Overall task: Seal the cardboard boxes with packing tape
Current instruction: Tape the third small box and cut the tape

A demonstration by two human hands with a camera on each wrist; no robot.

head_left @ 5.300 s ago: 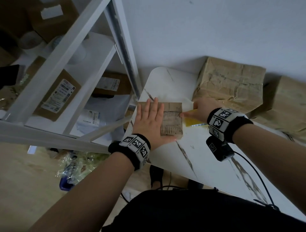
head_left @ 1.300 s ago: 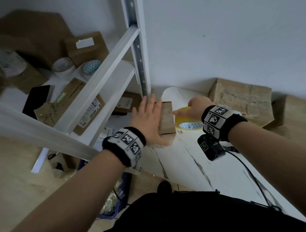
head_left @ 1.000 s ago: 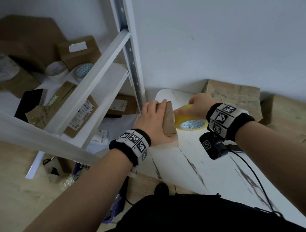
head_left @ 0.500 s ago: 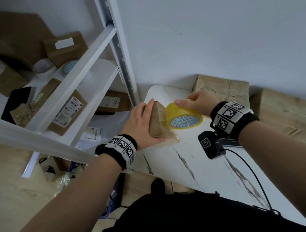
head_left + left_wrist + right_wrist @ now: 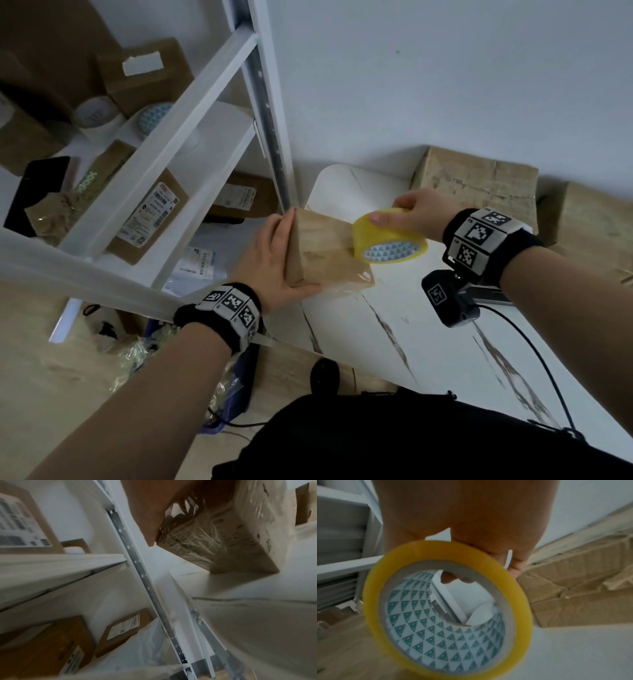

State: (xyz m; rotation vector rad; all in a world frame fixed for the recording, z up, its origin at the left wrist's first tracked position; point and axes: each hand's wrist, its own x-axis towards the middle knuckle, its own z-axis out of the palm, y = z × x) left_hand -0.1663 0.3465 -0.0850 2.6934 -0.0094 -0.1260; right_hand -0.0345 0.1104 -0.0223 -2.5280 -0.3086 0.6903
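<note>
Right wrist alone: right hand [image 5: 465, 520] grip around tape roll [image 5: 447, 608]; head: left hand [image 5: 270, 260] clasping small box [image 5: 322, 253].

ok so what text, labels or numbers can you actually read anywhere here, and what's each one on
Green lettering on the kraft mailer on the shelf: too blurred to read.
Shipping label on the brown parcel under the shelf rail: barcodes and print, too small to read.
Label on the box behind the shelf post: unreadable.
Wristband markers: black-and-white codes, no words.
Tape roll core: triangle pattern only, no text.
</note>
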